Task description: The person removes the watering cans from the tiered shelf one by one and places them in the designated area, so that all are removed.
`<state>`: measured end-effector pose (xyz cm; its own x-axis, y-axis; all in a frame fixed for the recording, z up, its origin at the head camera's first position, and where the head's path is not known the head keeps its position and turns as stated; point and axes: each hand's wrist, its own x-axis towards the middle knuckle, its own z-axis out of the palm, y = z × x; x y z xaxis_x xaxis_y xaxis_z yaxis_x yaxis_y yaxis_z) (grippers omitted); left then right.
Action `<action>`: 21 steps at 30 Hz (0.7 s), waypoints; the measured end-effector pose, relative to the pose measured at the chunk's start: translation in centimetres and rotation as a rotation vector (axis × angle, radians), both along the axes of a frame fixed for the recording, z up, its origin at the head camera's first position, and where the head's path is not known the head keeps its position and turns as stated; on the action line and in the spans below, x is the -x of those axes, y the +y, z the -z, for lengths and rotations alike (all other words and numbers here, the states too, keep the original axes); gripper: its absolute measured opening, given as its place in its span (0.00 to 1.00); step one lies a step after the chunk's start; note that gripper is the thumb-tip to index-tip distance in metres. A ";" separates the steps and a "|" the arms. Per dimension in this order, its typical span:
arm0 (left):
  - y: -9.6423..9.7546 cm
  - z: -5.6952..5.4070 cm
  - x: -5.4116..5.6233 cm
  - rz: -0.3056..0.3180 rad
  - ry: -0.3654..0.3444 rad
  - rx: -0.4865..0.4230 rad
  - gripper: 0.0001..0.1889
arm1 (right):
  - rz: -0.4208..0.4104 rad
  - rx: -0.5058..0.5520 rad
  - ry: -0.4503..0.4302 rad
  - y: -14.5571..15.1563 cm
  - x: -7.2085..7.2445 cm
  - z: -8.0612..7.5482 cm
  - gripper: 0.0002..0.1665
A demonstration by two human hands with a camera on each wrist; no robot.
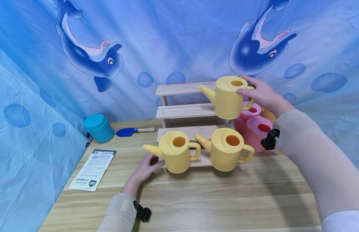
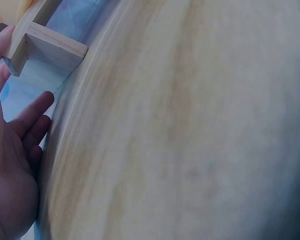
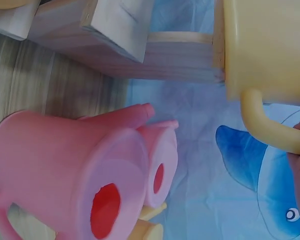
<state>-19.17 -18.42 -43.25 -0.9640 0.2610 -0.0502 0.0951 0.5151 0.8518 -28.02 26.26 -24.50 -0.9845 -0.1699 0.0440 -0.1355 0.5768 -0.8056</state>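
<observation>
My right hand [image 1: 261, 91] grips a yellow watering can [image 1: 229, 100] near its top and handle, thumb in front and fingers behind. The can overlaps the right end of the upper steps of a wooden tiered shelf [image 1: 185, 111], spout to the left. In the right wrist view only the can's lower body and handle [image 3: 270, 130] show. Two more yellow watering cans, a left one [image 1: 174, 156] and a right one [image 1: 225, 154], stand upright on the lowest step. At that step's left end, my left hand [image 1: 144, 169] pinches the board end [image 2: 27, 30] between thumb and index finger, other fingers loose.
Pink watering cans [image 1: 256, 132] stand right of the shelf, something orange [image 1: 267, 114] behind them. Leftward on the wooden table [image 1: 214, 203] are a lidded teal pot [image 1: 99, 129], a blue trowel [image 1: 127, 131] and a white printed packet [image 1: 93, 170]. A dolphin-print curtain [image 1: 179, 42] hangs behind.
</observation>
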 end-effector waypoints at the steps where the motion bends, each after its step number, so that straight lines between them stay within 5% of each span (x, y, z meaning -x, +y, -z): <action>1: 0.0 0.0 0.0 0.002 0.001 0.001 0.29 | 0.011 0.002 0.004 0.1 0.0 0.1 0.48; 8: -0.3 1.3 0.5 -0.004 0.030 -0.008 0.29 | 0.096 -0.016 0.041 1.6 -0.7 0.0 0.44; 12: -0.2 0.9 0.3 -0.005 0.033 0.007 0.29 | 0.133 -0.012 0.040 3.1 -1.1 0.0 0.43; 14: 0.1 -0.2 -0.1 0.003 0.014 0.008 0.28 | 0.153 -0.004 0.039 4.1 -1.3 0.1 0.43; 21: 0.1 -0.3 -0.2 0.000 0.016 0.010 0.29 | 0.242 0.038 0.057 7.9 -2.4 0.6 0.44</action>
<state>-18.92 -18.30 -42.91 -0.9646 0.2610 -0.0378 0.1086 0.5237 0.8450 -25.60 34.14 -25.13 -0.9920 0.0737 0.1025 -0.0428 0.5676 -0.8222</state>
